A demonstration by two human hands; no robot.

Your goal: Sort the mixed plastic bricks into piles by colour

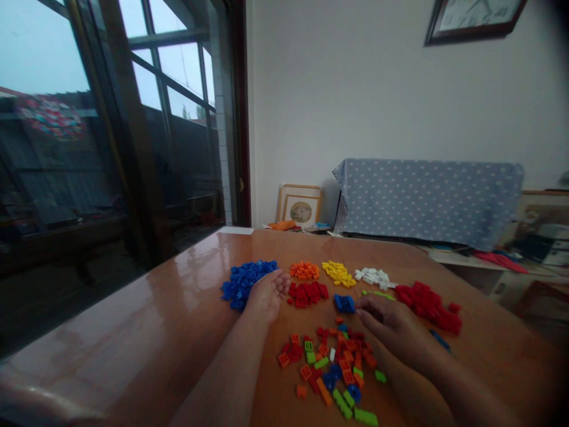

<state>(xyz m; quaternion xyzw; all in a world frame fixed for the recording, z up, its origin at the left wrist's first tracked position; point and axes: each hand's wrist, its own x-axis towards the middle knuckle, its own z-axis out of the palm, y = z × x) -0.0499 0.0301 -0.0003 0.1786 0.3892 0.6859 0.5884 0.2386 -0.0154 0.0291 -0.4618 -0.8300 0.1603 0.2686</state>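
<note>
My left hand (pixel 268 292) rests on its side against the right edge of the pile of blue toy bricks (pixel 244 281). Its fingers are loosely curled and apart, and the palm side shows nothing held. Just right of it lie several red bricks (pixel 306 293). My right hand (pixel 391 320) is closed, with thumb and fingertips at the right end of a small blue brick piece (pixel 344 303) on the table. Below, between my forearms, spreads a mixed heap of bricks (pixel 347 359) in orange, red, green and blue.
Sorted piles of orange bricks (pixel 304 270), yellow bricks (pixel 339 274), white bricks (pixel 374 277) and red bricks (pixel 429 305) line the far side of the brown table (pixel 146 332). Green pieces (pixel 377 294) lie behind my right hand, and a blue strip (pixel 440 340) lies to its right.
</note>
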